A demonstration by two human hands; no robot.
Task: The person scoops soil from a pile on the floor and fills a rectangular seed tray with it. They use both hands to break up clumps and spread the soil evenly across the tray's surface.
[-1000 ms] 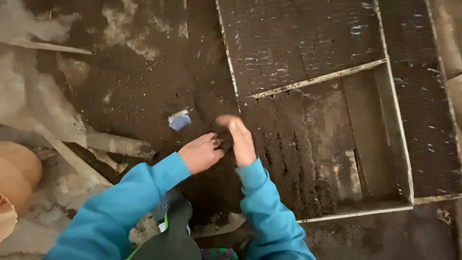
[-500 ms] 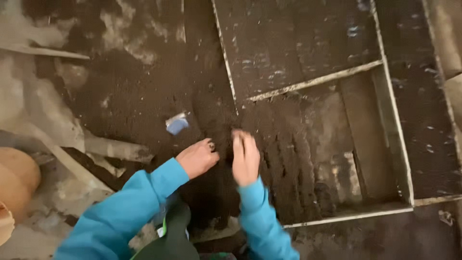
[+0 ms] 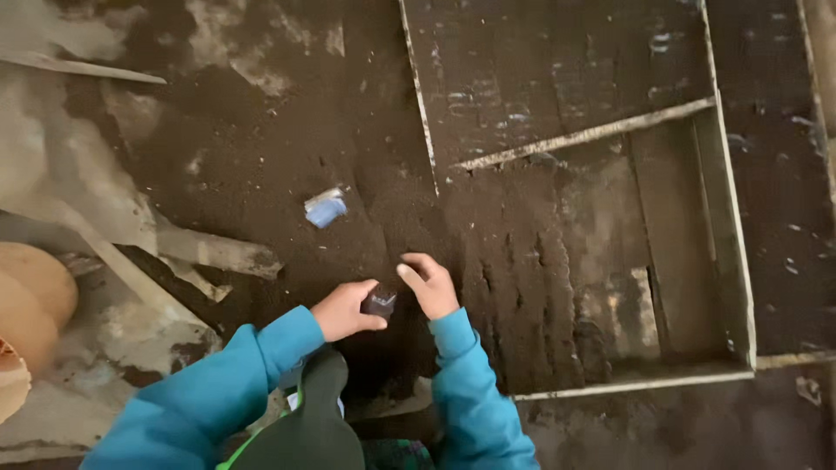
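a: supporting surface?
b: a floor [image 3: 104, 200] of pale, cracked ground, largely covered by dark soil [image 3: 261, 157].
a: items lying directly on it?
b: a shallow wooden frame [image 3: 740, 287] with thin pale edges, partly filled with raked soil; a small blue-and-white scrap [image 3: 326, 208] on the soil; a pale stick [image 3: 78, 68] at upper left; tan rounded objects [image 3: 30, 305] at the left edge.

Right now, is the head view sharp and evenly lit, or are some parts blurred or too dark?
Head view: dim and soft overall; the left hand and right hand are slightly blurred, the small dark object between them hard to make out; the dark soil swallows detail, while the wooden frame edges and blue scrap stand out brighter.
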